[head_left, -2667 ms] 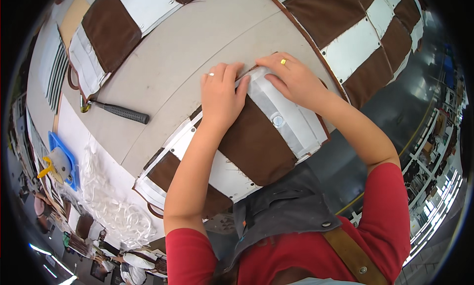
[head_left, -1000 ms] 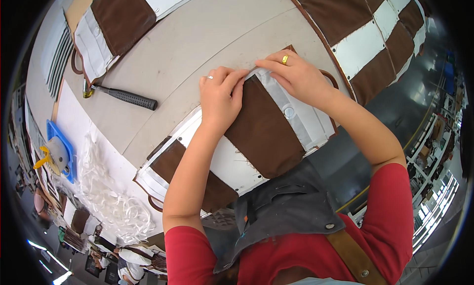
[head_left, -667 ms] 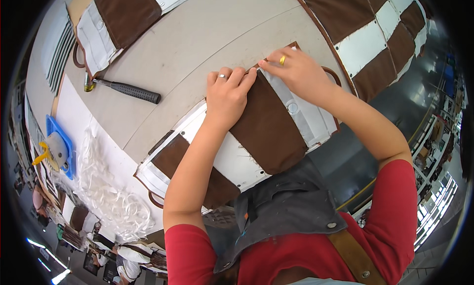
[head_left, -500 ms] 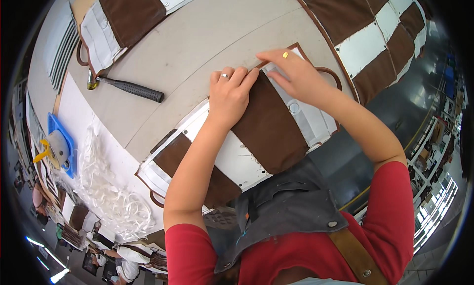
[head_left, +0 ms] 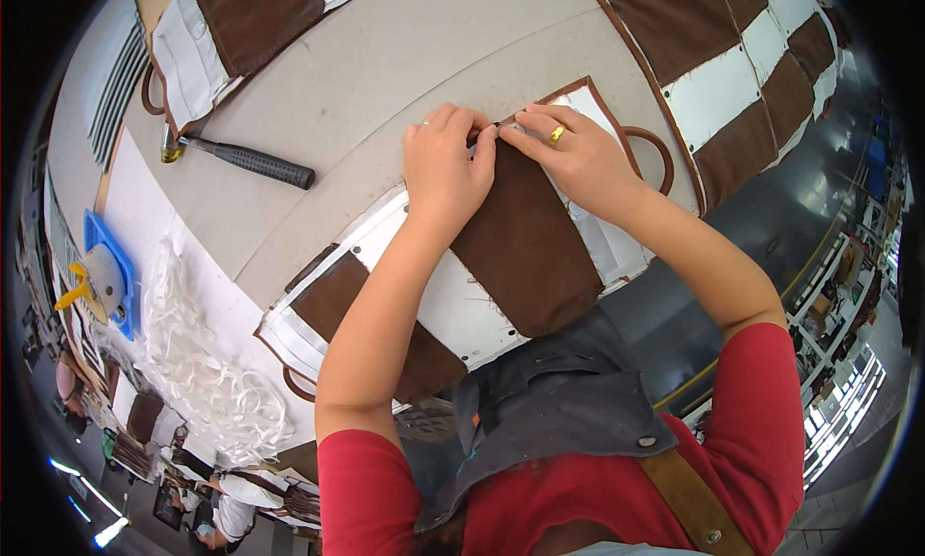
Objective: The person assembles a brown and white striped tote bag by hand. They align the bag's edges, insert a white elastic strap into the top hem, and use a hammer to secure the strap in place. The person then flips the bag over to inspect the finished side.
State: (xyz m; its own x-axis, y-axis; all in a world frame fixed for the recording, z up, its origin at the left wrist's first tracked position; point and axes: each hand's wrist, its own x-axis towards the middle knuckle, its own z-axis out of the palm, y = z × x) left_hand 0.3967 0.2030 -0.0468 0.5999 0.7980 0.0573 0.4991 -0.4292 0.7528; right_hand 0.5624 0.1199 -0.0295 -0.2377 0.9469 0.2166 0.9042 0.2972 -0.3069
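A brown-and-white sewn panel (head_left: 525,238) with brown edging and looped handles at both ends lies at the near edge of the table. At its far edge, beside a brown section, my two hands meet. My left hand (head_left: 446,171) pinches the edge with thumb and fingers. My right hand (head_left: 573,156), a yellow ring on one finger, is closed on the same edge just to the right, its fingertips almost touching the left ones. Any small part between the fingertips is too hidden to make out. One brown handle (head_left: 655,156) curves out right of my right hand.
A black-handled hammer (head_left: 260,164) lies on the table (head_left: 385,65) at left. Similar panels (head_left: 258,21) rest at the far left, and more (head_left: 718,93) at the right. A heap of white strips (head_left: 207,363) and a blue tray (head_left: 114,267) with a tape roll sit at left.
My right hand has come down onto the panel's far edge, beside my left hand. The left hand's fingers have curled into a pinch. The view has shifted slightly.
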